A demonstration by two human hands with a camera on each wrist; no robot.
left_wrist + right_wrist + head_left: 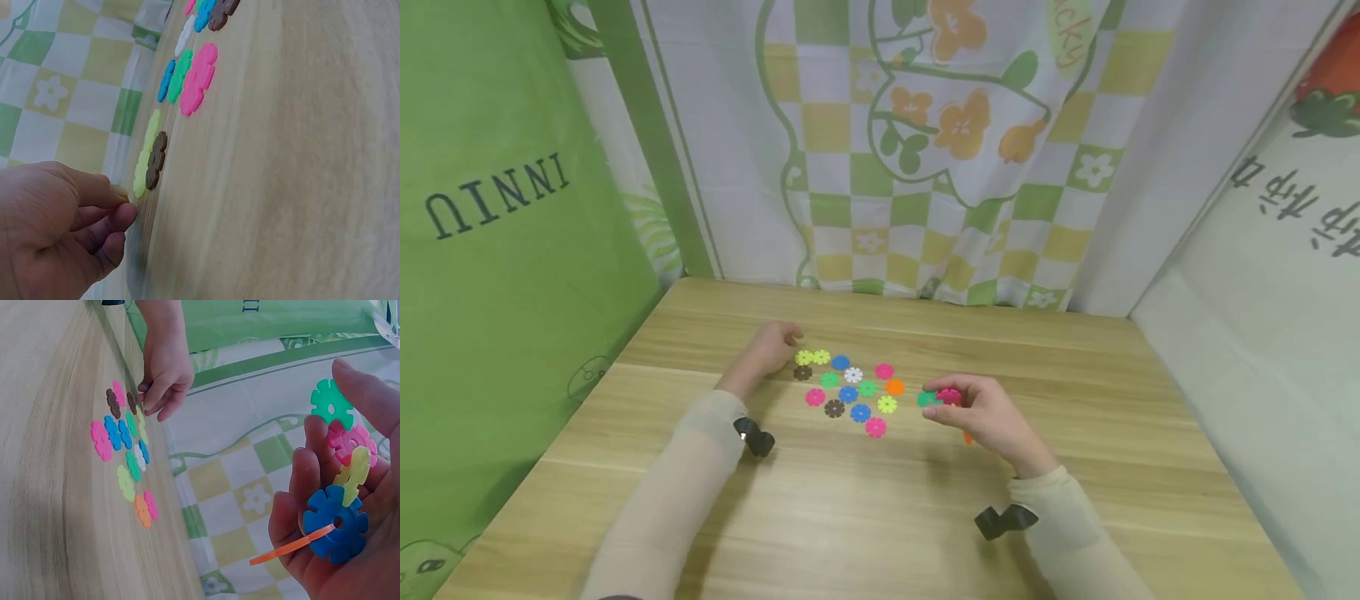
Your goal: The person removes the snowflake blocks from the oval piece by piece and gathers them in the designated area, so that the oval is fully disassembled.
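Observation:
My right hand holds a chain of interlocked plastic flower discs over the table, right of the loose ones. In the right wrist view the chain runs from a green disc, beside the thumb, through a pink disc and a yellow disc to a blue disc. An orange disc, seen edge-on, sticks out of the blue one. My left hand is at the far left of the loose discs, fingers loosely bent. Its fingertips are close by two yellow discs and a brown disc.
Several loose discs lie flat mid-table, among them a white disc, an orange disc and a pink disc. The wooden table meets a checked curtain behind and a green curtain at left.

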